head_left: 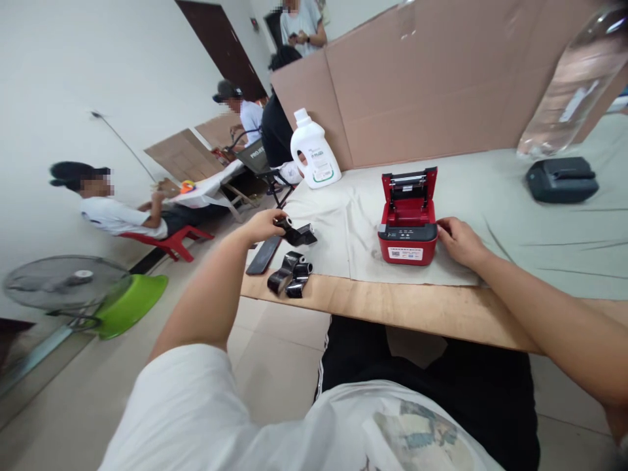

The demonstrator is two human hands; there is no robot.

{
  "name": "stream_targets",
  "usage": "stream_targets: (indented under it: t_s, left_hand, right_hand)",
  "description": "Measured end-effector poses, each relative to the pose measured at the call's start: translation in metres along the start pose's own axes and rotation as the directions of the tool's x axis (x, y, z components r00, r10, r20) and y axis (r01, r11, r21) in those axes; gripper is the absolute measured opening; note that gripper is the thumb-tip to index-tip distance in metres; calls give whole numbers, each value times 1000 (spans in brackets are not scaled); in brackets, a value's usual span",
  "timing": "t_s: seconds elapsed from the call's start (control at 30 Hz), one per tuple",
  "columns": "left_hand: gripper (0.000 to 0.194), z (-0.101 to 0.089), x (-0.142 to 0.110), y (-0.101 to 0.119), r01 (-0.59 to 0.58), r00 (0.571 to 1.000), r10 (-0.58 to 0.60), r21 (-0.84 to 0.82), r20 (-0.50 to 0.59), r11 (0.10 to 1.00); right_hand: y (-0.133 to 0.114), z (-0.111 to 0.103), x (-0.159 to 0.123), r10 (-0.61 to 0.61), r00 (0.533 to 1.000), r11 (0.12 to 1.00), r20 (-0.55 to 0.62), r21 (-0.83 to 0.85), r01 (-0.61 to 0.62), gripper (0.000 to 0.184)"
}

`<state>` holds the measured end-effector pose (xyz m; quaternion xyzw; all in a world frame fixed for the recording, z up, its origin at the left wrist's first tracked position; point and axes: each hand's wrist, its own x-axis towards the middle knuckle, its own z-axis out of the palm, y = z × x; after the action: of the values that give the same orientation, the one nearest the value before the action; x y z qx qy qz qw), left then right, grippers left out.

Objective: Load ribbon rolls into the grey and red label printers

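At the table's left edge my left hand [267, 226] is closed on one roll of a black ribbon [294, 235]. The ribbon's strip runs to a second roll lying just to the right. Below it lies another black ribbon [280, 278], also wound on two rolls. A red label printer [407, 252] stands before me, its lid tipped up and its inner bay showing. My right hand [461, 242] has its fingers curled against the printer's right side; the fingertips are partly hidden.
A dark phone-like slab [263, 255] lies by the left edge. Behind stand a white jug [316, 154], a cardboard screen [426, 85] and a clear plastic bottle [572, 91]. A dark grey device [562, 180] sits at right. Several people sit or stand beyond; a fan [63, 281] is on the floor.
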<state>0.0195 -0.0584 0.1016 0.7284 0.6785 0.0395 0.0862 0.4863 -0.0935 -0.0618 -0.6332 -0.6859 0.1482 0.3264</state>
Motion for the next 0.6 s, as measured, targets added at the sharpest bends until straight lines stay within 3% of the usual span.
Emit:
stream_targets:
  t_s: [0.07, 0.1, 0.2, 0.27, 0.33, 0.4, 0.43, 0.5, 0.6]
  left_hand:
    - [47, -15, -20, 33, -109, 984, 131, -180, 118, 978]
    - [48, -20, -31, 52, -152, 948, 222, -288, 230, 945]
    - [49, -24, -60, 108, -238, 748, 488, -505, 450, 830]
    - [45, -16, -65, 140, -302, 626, 627, -597, 464, 743]
    - [42, -2, -53, 166, -374, 556, 726, -659, 404, 653]
    - [39, 16, -28, 188, -459, 560, 772, -663, 301, 591]
    - [38, 25, -14, 198, -505, 590, 771, -635, 240, 584]
    - [38, 42, 15, 218, -580, 661, 734, -517, 152, 629]
    - [41, 63, 44, 245, -611, 729, 665, -283, 163, 739]
  right_hand:
    - [-2, -1, 0, 4, 1000, 1000, 2, 0, -4, 39]
    - [-3, -1, -1, 6, 1000, 1000, 2, 1, -6, 39]
    - [-4, -2, -1, 11, 1000, 1000, -3, 17, -11, 39]
    - [-2, -1, -2, 9, 1000, 999, -9, 35, -9, 40]
    - [1, -1, -2, -5, 999, 999, -35, 53, 7, 40]
    - [3, -3, -4, -54, 993, 996, -102, 59, 60, 42]
    - [3, -5, -5, -95, 984, 993, -150, 53, 104, 42]
    - [-1, -11, -10, -204, 947, 976, -250, 22, 216, 45]
    - [-13, -22, -20, -391, 859, 917, -331, -56, 395, 49]
